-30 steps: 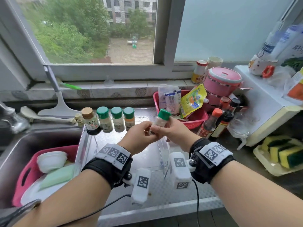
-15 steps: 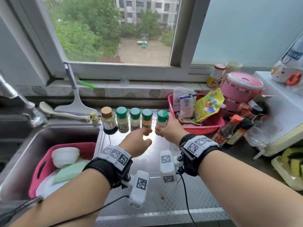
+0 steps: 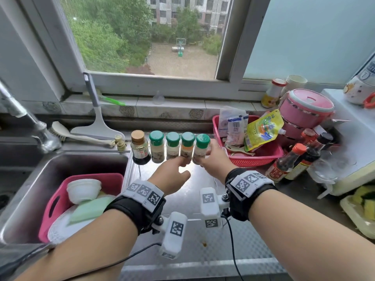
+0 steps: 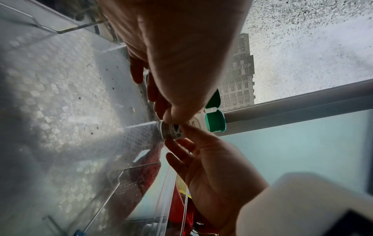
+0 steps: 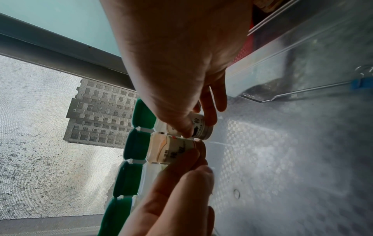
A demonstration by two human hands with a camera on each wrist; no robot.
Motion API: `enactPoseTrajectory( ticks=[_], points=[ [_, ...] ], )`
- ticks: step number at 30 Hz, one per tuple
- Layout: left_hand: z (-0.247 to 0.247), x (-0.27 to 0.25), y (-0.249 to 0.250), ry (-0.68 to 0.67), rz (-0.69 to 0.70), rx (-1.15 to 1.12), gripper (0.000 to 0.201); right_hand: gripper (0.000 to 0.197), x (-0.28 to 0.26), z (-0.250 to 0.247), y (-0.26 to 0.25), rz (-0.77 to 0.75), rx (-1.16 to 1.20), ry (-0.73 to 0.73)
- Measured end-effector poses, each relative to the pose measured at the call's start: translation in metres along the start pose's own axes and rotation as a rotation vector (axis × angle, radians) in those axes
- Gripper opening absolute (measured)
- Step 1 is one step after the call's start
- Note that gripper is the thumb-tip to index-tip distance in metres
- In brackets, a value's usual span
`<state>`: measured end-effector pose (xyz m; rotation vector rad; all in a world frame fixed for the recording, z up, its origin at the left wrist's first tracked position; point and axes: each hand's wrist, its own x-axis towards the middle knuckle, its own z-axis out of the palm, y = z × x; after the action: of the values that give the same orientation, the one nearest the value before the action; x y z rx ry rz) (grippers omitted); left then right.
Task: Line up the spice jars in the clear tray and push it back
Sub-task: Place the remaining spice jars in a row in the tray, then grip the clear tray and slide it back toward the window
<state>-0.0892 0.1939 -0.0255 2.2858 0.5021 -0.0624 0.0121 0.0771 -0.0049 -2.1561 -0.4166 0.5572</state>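
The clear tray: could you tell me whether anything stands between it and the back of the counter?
Nothing visible blocks the clear tray. The jar row sits at its far end, and the right hand grips the rightmost green-capped jar. The red basket stands beside it.

The tabletop (image 3: pixel 239 248) is brushed steel embossed with a fine checker pattern, matt but catching soft glare, and the sink (image 3: pixel 85 163) beside it is smoother steel. The clear tray (image 5: pixel 286 52) is glossy see-through plastic with a thin bright wire (image 5: pixel 315 91) along its wall; the spice jars (image 3: pixel 183 150) are translucent plastic with paper labels and smooth, faintly shiny green plastic caps (image 3: pixel 187 137), while the dark bottle (image 3: pixel 140 151) at the row's left end looks like glass with a cork-like brown top. The red basket (image 3: pixel 257 157) is matt plastic mesh, and the wrist straps (image 3: pixel 134 211) are black cloth.
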Motion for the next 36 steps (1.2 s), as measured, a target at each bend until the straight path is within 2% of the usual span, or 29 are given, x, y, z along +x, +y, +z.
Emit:
enactPoseTrajectory(
  ticks=[4, 10, 12, 15, 19, 22, 30, 36],
  points=[
    [-0.004, -0.009, -0.004, 0.090, 0.014, -0.058, 0.039, 0.067, -0.011, -0.005, 0.008, -0.017, 0.025, 0.058],
    [-0.015, -0.027, -0.012, 0.324, -0.047, -0.125, 0.018, 0.058, -0.029, -0.003, 0.018, 0.044, -0.004, 0.285],
    [-0.019, -0.035, -0.012, 0.436, -0.117, -0.113, 0.023, 0.058, -0.035, -0.004, 0.020, 0.085, -0.050, 0.366],
    [-0.023, -0.046, -0.013, 0.542, -0.314, -0.040, 0.039, 0.059, -0.042, -0.003, 0.022, 0.181, -0.066, 0.437],
    [-0.026, -0.058, -0.022, 0.539, -0.533, -0.158, 0.057, 0.063, -0.049, 0.003, 0.026, 0.261, 0.043, 0.443],
    [-0.025, -0.060, -0.030, 0.498, -0.617, -0.275, 0.067, 0.061, -0.052, 0.008, 0.027, 0.280, 0.150, 0.428],
    [-0.024, -0.062, -0.028, 0.507, -0.540, -0.517, 0.080, 0.048, -0.054, 0.010, 0.027, 0.258, 0.307, 0.427],
    [-0.031, -0.053, -0.027, 0.521, -0.505, -0.640, 0.075, 0.035, -0.043, 0.006, 0.023, 0.254, 0.398, 0.385]
  ],
)
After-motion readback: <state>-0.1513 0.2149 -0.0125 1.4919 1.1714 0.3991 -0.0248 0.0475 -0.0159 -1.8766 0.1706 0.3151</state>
